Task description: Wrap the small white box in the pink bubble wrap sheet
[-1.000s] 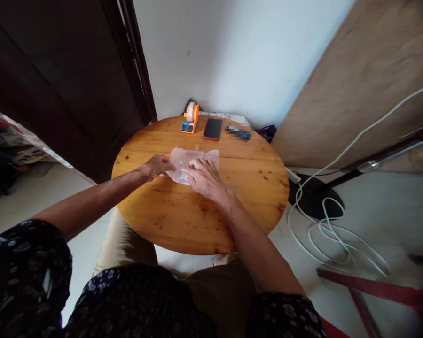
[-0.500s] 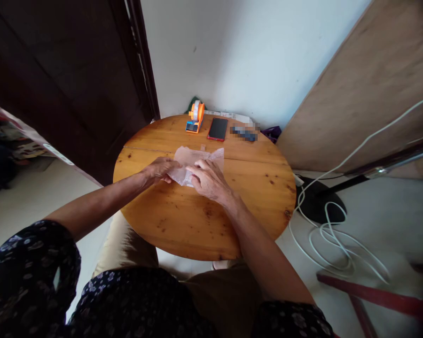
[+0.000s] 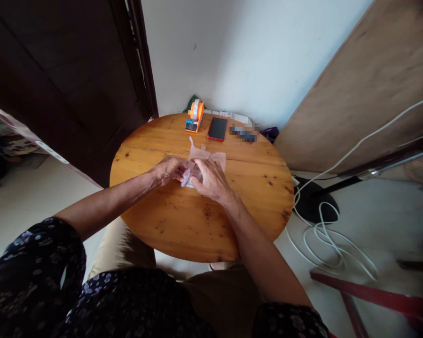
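A sheet of translucent bubble wrap [image 3: 216, 158] lies on the round wooden table [image 3: 183, 220], its left part lifted and folded up between my hands. My left hand [image 3: 172, 169] pinches the left edge of the wrap, fingers bent around it. From the right, my right hand [image 3: 211, 179] curls over the folded part, thumb and fingers closed on it. Whether anything lies inside the fold is hidden by my fingers. A small strip of clear tape [image 3: 203, 147] shows at the wrap's far edge.
Along the table's far side stand an orange tape dispenser [image 3: 195, 116], a red-edged phone [image 3: 217, 129] and a blurred dark item [image 3: 243, 134]. White cable [image 3: 324, 230] coils on the floor at right, by a black round base [image 3: 313, 199] and a red bar [image 3: 359, 291].
The left part of the bubble wrap, spread flatter before, is now raised and folded rightward. My left hand has moved right, closer to my right hand, whose fingers have curled in.
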A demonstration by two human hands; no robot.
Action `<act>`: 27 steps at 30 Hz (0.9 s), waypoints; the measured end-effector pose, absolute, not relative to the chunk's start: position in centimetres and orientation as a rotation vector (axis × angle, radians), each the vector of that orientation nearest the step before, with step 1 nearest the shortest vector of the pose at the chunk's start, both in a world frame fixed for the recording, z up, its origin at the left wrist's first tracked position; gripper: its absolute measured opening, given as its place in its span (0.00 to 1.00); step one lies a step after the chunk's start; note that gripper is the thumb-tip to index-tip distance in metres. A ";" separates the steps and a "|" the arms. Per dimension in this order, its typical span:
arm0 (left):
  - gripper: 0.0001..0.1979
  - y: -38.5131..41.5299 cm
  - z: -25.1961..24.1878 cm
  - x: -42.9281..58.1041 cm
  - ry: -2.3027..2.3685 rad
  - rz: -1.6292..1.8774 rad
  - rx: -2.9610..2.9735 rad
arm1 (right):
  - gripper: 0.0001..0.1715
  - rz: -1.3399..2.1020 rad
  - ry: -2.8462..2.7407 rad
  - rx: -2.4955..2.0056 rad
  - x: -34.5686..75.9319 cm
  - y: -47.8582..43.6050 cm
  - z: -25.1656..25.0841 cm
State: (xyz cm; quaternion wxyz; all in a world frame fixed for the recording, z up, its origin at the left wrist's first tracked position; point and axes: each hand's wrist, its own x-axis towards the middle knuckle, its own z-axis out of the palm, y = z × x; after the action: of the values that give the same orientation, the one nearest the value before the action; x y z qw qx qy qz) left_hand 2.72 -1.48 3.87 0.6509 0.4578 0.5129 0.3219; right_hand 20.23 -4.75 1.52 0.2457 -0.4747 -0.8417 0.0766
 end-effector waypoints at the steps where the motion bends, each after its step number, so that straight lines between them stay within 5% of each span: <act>1: 0.03 -1.6 3.8 2.7 1.138 0.726 1.057 | 0.30 0.237 -2.271 -1.295 20.4 -4.7 1.4; 4: 0.11 -1.8 3.2 2.6 1.119 0.718 1.209 | 0.32 0.314 -2.240 -1.276 21.0 -4.5 1.3; 12: 0.12 -2.8 0.9 3.1 1.256 0.869 2.165 | 0.34 0.422 -2.187 -1.236 22.3 -4.4 1.5; 18: 0.16 -2.9 -2.3 3.3 1.172 1.180 2.455 | 0.29 0.533 -2.008 -1.257 23.7 -4.3 2.2; 23: 0.16 -2.7 -2.6 3.5 1.120 1.136 2.454 | 0.18 0.538 -1.868 -1.487 24.9 -4.5 3.0; 27: 0.14 -2.8 -2.3 3.6 1.119 1.114 2.422 | 0.18 0.533 -1.902 -1.754 26.6 -6.6 3.1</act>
State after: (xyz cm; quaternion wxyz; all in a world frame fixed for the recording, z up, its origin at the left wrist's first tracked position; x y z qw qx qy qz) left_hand 3.64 -2.78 -2.28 0.1252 0.8312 0.3839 0.3822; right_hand 26.61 -6.58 3.10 0.2473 -0.6435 -0.6976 0.1953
